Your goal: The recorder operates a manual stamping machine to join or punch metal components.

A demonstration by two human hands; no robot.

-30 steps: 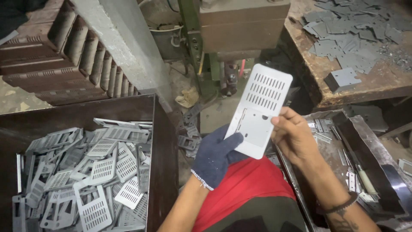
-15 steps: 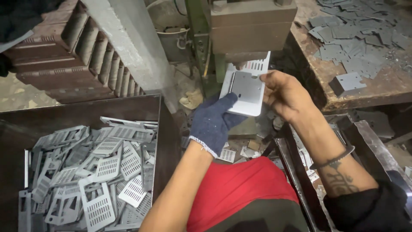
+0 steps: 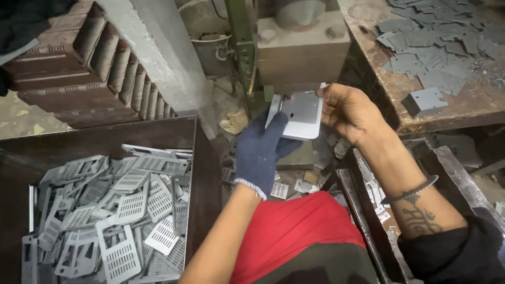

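Observation:
A flat grey metal plate (image 3: 300,113) lies level under the block of a green press machine (image 3: 300,47). My left hand (image 3: 260,152), in a dark blue knit glove, grips the plate's near left edge. My bare right hand (image 3: 350,113) pinches its right edge. The plate's far end is hidden under the press block.
A dark bin (image 3: 205,158) at the left holds several perforated grey metal pieces (image 3: 121,210). A worn workbench (image 3: 452,94) at the upper right carries several flat grey blanks (image 3: 426,100). A metal tray (image 3: 452,173) stands at my right. Scrap bits (image 3: 300,184) litter the floor by my red-covered knee (image 3: 294,231).
Both hands have carried the plate away from me, turning it from upright to flat and pushing it under the press block.

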